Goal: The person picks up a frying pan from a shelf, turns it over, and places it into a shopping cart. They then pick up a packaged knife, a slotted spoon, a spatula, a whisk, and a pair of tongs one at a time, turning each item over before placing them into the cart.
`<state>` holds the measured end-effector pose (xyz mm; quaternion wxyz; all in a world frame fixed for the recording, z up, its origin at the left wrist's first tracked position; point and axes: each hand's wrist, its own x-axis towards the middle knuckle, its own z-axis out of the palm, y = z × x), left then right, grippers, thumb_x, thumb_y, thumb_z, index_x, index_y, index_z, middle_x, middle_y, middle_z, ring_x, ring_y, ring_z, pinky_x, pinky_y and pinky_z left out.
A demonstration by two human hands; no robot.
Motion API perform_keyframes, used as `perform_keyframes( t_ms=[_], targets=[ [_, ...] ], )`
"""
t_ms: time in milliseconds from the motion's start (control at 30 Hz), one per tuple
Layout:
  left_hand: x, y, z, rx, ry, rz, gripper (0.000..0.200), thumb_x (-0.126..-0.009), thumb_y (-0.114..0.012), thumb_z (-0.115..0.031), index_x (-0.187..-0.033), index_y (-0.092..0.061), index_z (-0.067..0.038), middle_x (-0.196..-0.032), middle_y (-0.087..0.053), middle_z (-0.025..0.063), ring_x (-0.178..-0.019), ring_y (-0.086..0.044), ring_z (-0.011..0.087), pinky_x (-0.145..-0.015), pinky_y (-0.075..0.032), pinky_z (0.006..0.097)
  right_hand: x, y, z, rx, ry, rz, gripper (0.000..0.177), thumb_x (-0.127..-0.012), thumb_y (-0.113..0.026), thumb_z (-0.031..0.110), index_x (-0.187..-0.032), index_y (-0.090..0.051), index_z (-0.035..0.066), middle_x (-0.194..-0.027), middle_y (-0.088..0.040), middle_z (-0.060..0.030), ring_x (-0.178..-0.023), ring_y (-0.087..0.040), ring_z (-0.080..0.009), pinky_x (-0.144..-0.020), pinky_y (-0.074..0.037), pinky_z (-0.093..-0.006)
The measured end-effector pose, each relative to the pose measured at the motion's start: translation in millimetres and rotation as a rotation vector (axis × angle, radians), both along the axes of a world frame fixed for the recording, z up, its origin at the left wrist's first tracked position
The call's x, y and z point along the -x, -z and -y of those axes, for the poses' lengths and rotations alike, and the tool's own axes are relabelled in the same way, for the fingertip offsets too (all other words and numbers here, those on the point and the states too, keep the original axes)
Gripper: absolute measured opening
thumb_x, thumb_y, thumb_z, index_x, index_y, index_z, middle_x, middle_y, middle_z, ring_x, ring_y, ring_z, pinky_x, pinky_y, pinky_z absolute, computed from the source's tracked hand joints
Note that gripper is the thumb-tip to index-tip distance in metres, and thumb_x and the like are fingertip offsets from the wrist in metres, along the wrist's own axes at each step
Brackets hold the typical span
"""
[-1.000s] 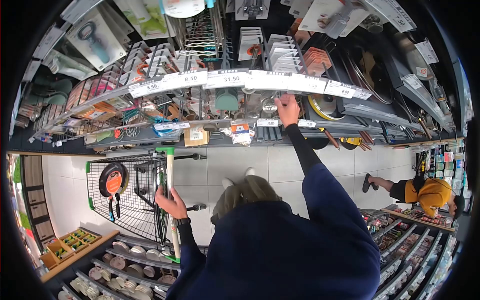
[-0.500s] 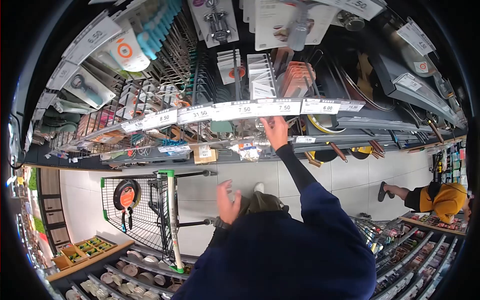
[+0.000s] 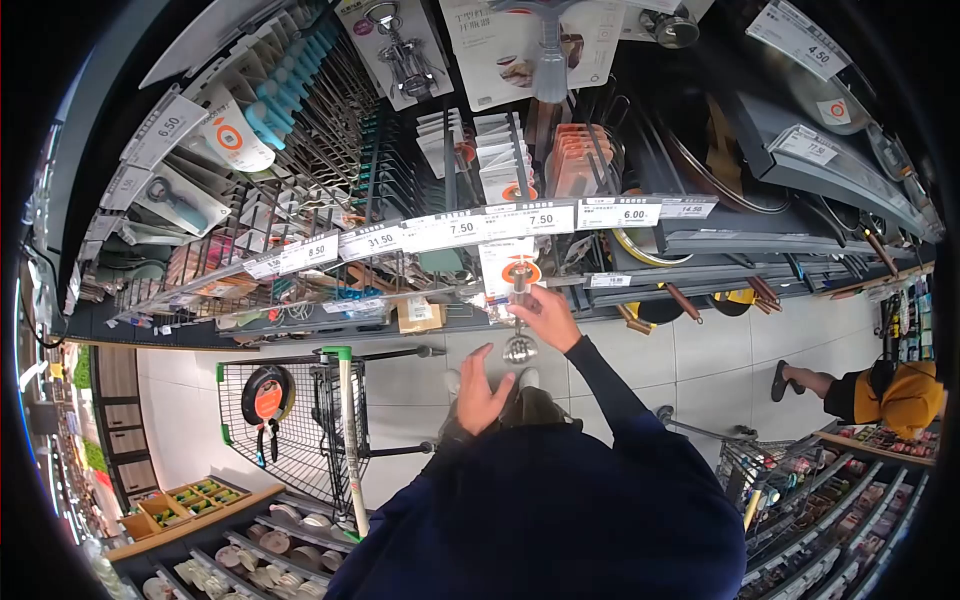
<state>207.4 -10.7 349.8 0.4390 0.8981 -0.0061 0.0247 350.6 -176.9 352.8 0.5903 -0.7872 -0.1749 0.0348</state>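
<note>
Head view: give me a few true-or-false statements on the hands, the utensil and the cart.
1. The right hand holds a carded metal utensil in front of the shelves. True.
2. The left hand grips the cart. False: the left hand is open in the air below the utensil, off the cart handle.
3. A frying pan lies in the cart. True.
4. Someone in yellow stands left of the cart. False: the person in yellow is at the far right.
</note>
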Motion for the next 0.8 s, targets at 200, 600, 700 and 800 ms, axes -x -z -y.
perform_keyframes(
  t_ms=[200, 600, 700, 800],
  targets=[
    [15.3, 39.5, -17.3, 0.047, 0.056, -0.159, 0.062, -0.089, -0.069, -0.028, -0.136, -0.043, 0.004, -0.131, -0.053, 0.0241, -0.123, -0.05, 0.0382, -0.106, -0.038, 0.0444, 25.1, 18.9, -6.2, -0.187, 0.002, -0.285, 0.026, -0.088, -0.075, 0.019, -0.105, -0.068, 0.001, -0.079, -0.067, -0.0036, -0.071, -0.064, -0.0086, -0.061, -0.052, -0.0273],
    [31.6, 30.7, -17.1, 1.322, 0.122, -0.814, 0.058, -0.106, -0.035, -0.046, -0.142, -0.042, -0.001, -0.125, -0.062, 0.0203, -0.113, -0.064, 0.032, -0.099, -0.05, 0.0423, 23.1, 12.8, -27.3, -0.338, -0.158, -0.572, 0.025, -0.094, -0.068, 0.02, -0.113, -0.061, 0.006, -0.085, -0.065, 0.0005, -0.082, -0.065, -0.0062, -0.06, -0.053, -0.0238],
    [37.6, 28.4, -10.3, 1.507, 0.039, -0.915, 0.073, -0.103, -0.021, -0.06, -0.141, -0.042, -0.001, -0.123, -0.062, 0.0209, -0.11, -0.064, 0.0346, -0.099, -0.05, 0.0463, 26.6, 13.8, -28.2, -0.337, -0.17, -0.58, 0.024, -0.094, -0.068, 0.02, -0.111, -0.061, 0.006, -0.086, -0.065, 0.0009, -0.081, -0.064, -0.0061, -0.06, -0.053, -0.0235],
    [43.6, 28.6, -5.7, 1.642, -0.075, -1.023, 0.07, -0.103, -0.023, -0.059, -0.132, -0.051, -0.001, -0.114, -0.065, 0.0175, -0.104, -0.066, 0.0338, -0.093, -0.052, 0.0469, 33.6, 21.3, -29.3, -0.354, -0.177, -0.614, 0.023, -0.094, -0.068, 0.02, -0.11, -0.061, 0.005, -0.087, -0.065, 0.001, -0.08, -0.063, -0.0065, -0.06, -0.053, -0.0233]
  ],
)
